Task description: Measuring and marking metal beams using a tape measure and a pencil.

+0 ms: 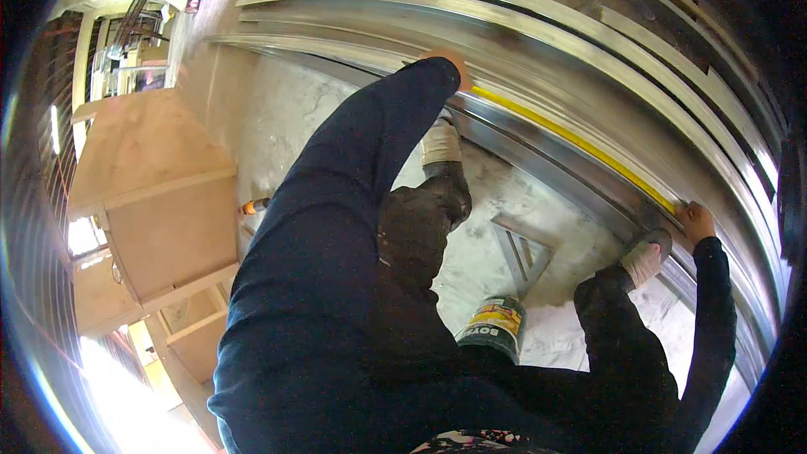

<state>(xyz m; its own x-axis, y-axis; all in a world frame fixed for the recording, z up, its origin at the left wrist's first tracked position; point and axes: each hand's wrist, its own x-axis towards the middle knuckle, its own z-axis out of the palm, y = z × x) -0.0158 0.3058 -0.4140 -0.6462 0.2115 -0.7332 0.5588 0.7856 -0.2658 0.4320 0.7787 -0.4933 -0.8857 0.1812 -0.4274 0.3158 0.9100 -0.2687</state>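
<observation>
A yellow tape measure blade [580,141] runs straight along the long metal channels [538,130] in front of me. At its right end my right hand [696,220] is closed, with the fingers pinched at the blade over the metal. My left hand [461,69] reaches to the blade's other end. The dark sleeve hides most of that hand, so its fingers and any tape case do not show. Both my feet stand at the near edge of the channels.
Between my legs lies a triangular metal square [523,252], with a dark green bucket [494,329] nearer me. More metal lengths [471,4] lie beyond. At left stand plywood boxes [172,227] and a small orange-and-black object [254,206].
</observation>
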